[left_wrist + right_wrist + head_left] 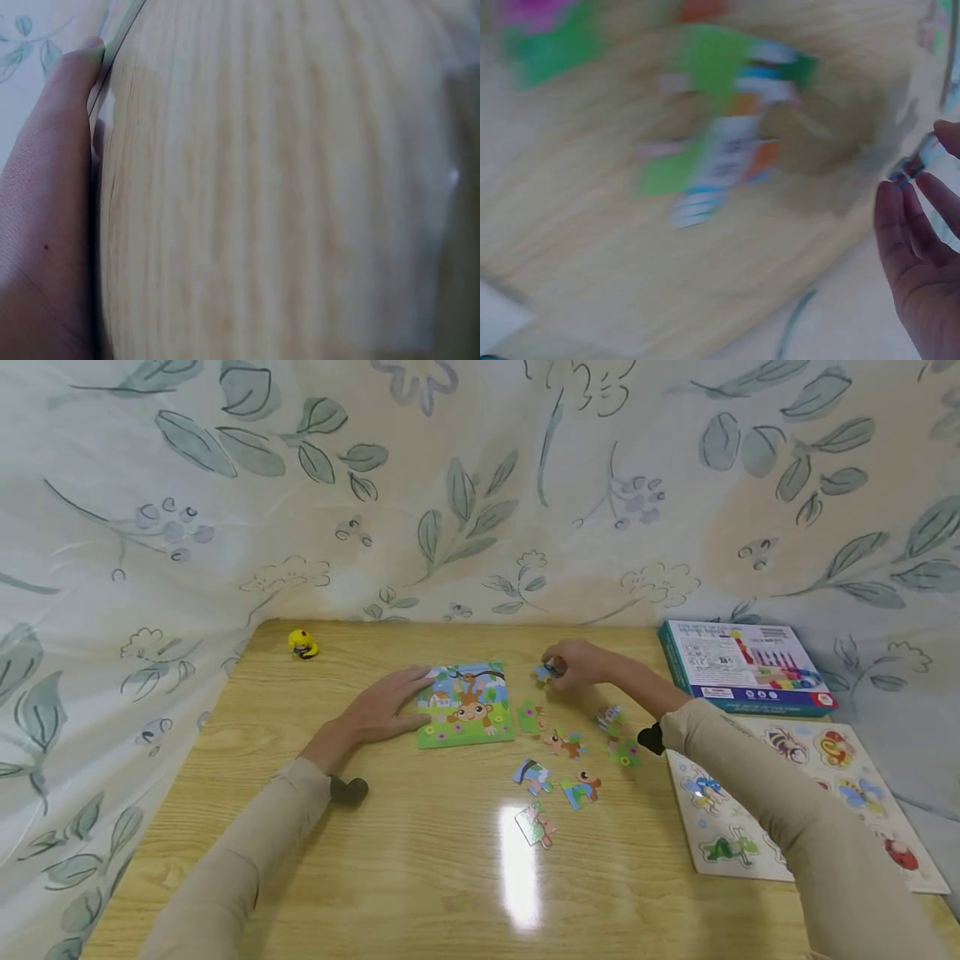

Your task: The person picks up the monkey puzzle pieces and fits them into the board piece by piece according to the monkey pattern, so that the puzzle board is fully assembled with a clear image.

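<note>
My left hand (381, 706) lies at the left edge of a square monkey picture board (465, 714), fingers stretched out and touching it. In the left wrist view the thumb (79, 71) meets the board's thin edge. Beyond the board's right side, my right hand (579, 662) pinches a blue puzzle piece (544, 673) between thumb and fingertips. In the right wrist view that piece (911, 166) is seen nearly edge-on. Several loose puzzle pieces lie right of and below the board, among them a brown-and-green piece (581, 788) and a house piece (610, 718) under the right forearm.
A small yellow toy (303, 644) stands at the back left of the wooden table (390, 860). At the right back lies a printed box (750, 667), touching or close to an insect puzzle board (727, 852). A leaf-patterned cloth (480, 485) hangs behind the table.
</note>
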A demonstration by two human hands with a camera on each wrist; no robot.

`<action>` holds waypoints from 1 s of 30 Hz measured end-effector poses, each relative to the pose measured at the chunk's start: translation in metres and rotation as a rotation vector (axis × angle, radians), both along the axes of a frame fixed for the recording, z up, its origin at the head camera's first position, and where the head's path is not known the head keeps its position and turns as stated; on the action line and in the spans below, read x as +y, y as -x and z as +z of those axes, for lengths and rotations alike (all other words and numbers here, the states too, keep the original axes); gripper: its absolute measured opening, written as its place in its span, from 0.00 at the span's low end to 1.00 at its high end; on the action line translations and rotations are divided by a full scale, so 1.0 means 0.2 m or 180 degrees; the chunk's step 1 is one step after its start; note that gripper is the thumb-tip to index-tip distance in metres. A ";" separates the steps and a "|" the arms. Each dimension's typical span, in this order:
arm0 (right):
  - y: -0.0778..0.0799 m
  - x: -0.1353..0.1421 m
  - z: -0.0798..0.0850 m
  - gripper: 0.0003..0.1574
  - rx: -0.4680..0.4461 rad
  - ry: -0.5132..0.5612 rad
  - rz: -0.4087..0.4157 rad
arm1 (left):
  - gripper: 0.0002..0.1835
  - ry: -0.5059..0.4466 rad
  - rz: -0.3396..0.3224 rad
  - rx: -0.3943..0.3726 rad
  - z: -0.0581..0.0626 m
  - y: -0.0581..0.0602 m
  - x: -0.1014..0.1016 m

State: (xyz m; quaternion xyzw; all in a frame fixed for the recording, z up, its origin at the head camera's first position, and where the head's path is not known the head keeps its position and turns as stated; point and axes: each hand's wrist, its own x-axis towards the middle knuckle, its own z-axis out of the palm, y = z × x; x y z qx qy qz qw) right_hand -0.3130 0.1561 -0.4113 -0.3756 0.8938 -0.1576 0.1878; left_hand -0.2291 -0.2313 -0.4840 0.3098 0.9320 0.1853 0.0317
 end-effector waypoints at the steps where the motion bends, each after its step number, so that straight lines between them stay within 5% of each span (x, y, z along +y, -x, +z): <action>1: 0.01 -0.03 0.00 0.27 0.0049 0.0062 0.0030 | 0.39 -0.0008 -0.0004 -0.0016 0.00 0.00 0.00; 8: 0.00 -0.36 0.03 0.28 0.0155 0.0233 0.0338 | 0.39 0.0037 -0.0006 -0.0015 -0.02 0.02 -0.01; 15: -0.01 -0.61 0.01 0.22 0.0164 -0.0012 0.0799 | 0.39 0.0044 -0.0055 -0.0056 -0.01 0.03 0.00; 30: 0.00 -0.69 -0.04 0.22 0.0227 -0.0324 0.0901 | 0.38 0.0093 0.0010 -0.0050 -0.02 0.02 -0.01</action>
